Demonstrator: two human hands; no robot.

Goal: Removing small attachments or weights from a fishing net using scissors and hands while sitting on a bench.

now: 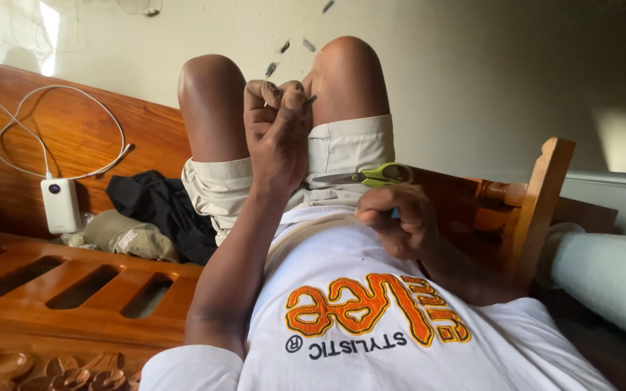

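Note:
My left hand (278,134) is raised in front of my bent knees (211,101), fingers curled tight around a small dark thing (311,99) that only just shows at the fingertips. Lower down, my right hand (398,221) rests against my white printed shirt (356,289) and grips a pair of scissors (371,176) with yellow-green handles. The closed blades point left across my beige shorts (342,148). The two hands are apart.
A white power bank (61,205) with a looped white cable leans on the wooden board (74,123) at left. Beside it lie a dark cloth (157,206) and a khaki cap (128,235). A wooden post (545,203) and a pale roll (603,271) stand at right.

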